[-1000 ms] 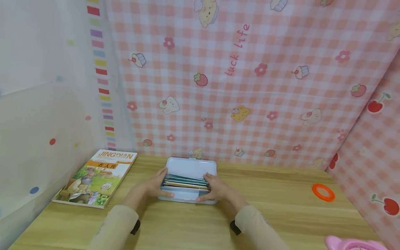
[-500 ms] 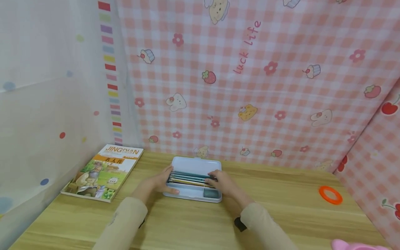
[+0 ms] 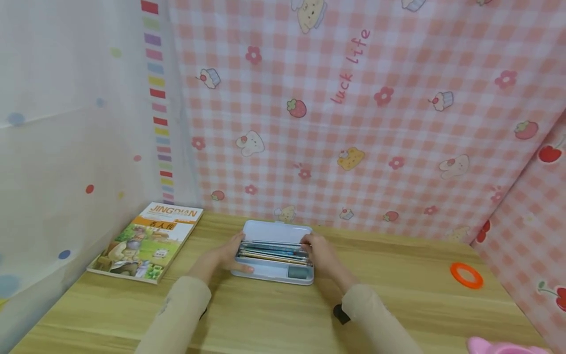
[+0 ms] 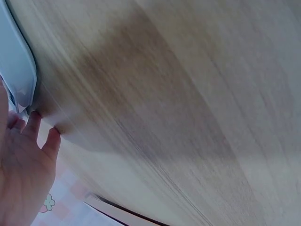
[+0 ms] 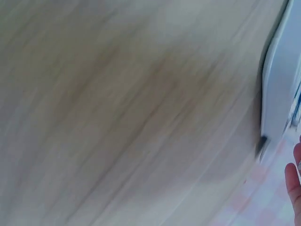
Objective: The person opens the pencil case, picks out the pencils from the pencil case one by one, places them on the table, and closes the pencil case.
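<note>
A pale blue-white pencil case (image 3: pixel 277 230) lies on the wooden table with its lid raised at the back. Several pencils (image 3: pixel 269 251) lie lengthwise in it, slightly blurred. My left hand (image 3: pixel 226 255) holds the case's left end, its thumb over the front part; in the left wrist view, fingertips (image 4: pixel 34 117) reach down beside the case's corner (image 4: pixel 19 61). My right hand (image 3: pixel 324 253) is at the right end, its curled fingers on the pencil ends; their contact is partly hidden. The right wrist view shows only a few fingers (image 5: pixel 292 181) by the case's edge (image 5: pixel 280 89).
A dark grey-green rectangle (image 3: pixel 298 272) fills the case's front right corner. To the left lies a book (image 3: pixel 148 243) with an illustrated cover. An orange ring (image 3: pixel 455 279) and a pink object (image 3: pixel 495 347) lie to the right. Behind stands a pink checked cloth (image 3: pixel 292 147).
My right hand has left the case's front edge, reached over the pencils and moved back to the right, with the pencils shifting slightly right. My left hand stays on the left end.
</note>
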The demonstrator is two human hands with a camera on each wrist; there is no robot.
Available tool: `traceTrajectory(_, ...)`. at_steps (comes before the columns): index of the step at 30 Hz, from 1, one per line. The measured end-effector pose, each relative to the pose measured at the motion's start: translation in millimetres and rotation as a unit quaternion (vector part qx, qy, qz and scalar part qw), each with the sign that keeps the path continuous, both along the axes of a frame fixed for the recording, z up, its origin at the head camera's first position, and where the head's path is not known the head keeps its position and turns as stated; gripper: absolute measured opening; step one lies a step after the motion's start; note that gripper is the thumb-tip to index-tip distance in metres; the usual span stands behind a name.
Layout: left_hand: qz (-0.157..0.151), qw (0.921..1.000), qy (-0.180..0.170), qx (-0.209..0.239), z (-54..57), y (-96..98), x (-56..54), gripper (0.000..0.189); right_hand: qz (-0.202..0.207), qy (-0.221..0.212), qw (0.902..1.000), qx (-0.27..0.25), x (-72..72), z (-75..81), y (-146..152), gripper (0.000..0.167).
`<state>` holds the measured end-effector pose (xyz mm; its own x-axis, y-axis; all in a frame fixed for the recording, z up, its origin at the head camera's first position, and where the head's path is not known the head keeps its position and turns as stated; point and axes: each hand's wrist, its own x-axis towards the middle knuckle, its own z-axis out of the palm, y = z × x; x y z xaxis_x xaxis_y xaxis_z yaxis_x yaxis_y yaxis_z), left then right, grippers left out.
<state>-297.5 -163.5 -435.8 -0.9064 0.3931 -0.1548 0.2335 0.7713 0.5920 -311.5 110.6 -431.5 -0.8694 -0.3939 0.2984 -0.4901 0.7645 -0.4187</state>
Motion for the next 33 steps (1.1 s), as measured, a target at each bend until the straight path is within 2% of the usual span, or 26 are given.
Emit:
traceTrajectory(4,-0.003,1.0,-0.002,-0.008,-0.5,-3.3,-1.1,0.108,0.01,0.034,0.9994,0.003,-2.0,-0.5,15,0.005)
traceTrajectory(13,0.006,0.9999,-0.007,-0.011,-0.2,-8.9,0.6,0.107,0.045,0.122,0.989,0.069,1.3,4.2,61,0.004)
traceTrajectory(17,0.007,0.9997,-0.011,-0.022,0.4,-11.9,1.8,0.107,0.07,0.133,0.9861,0.07,3.7,7.0,80,0.005)
traceTrajectory(24,0.007,0.9995,-0.014,-0.027,2.9,-12.6,5.5,0.108,0.084,0.11,0.987,0.082,3.2,10.1,111,0.006)
traceTrajectory(28,0.002,0.9995,-0.016,-0.028,3.3,-10.1,4.3,0.107,0.059,0.088,0.9885,0.108,2.4,10.2,129,0.009)
traceTrajectory(33,-0.003,0.9997,-0.018,-0.019,3.9,-7.8,4.7,0.106,0.021,0.038,0.9896,0.137,2.1,13.5,142,0.01)
